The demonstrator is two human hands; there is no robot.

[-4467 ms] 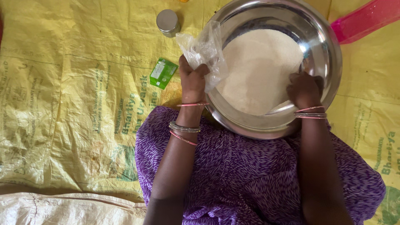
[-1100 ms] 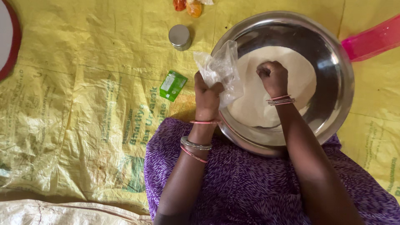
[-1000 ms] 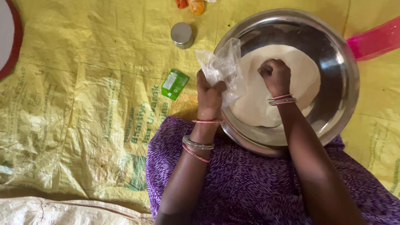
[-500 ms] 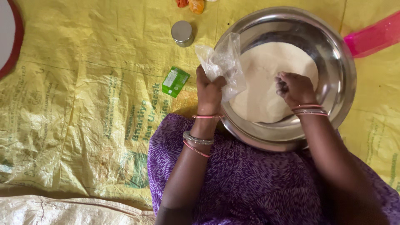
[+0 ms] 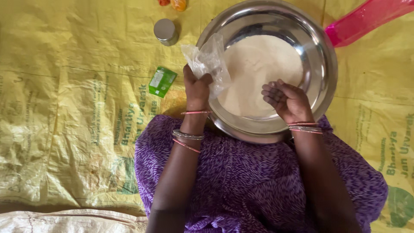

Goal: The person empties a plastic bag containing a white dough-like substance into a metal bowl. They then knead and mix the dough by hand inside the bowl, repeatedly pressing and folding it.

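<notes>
Head view, the only one I have. Left hand (image 5: pixel 197 88) is closed tight around the neck of a crumpled clear plastic bag (image 5: pixel 208 60), which stands up over the near-left rim of the wide round steel basin (image 5: pixel 321 51). The bag looks limp and nearly empty; I can't tell if anything remains inside.

Right hand (image 5: pixel 288 101) sits over the near-right inside of the basin, palm turned up, fingers half curled and loosely spread. It holds nothing that I can see, and hovers just above or barely touching the heap of pale off-white flour (image 5: pixel 258 69); contact isn't clear from here. The flour fills the basin floor, piled a bit toward the left.

The basin rests partly on the lap in purple patterned cloth (image 5: pixel 254 181), partly on the yellow woven plastic sheet (image 5: pixel 64 108) covering the floor.

My judgement on doing this well: keep the bag mouth inside the rim so stray flour lands in the basin, keep the basin level on the lap, and work the flour with the free hand well away from the edge.

Also around: small green packet (image 5: pixel 162 81) left of the bag hand, small round metal tin (image 5: pixel 165 31) beyond it, pink plastic object (image 5: pixel 366 19) at top right, orange items (image 5: pixel 177 4) at the top edge, partly cut off.
</notes>
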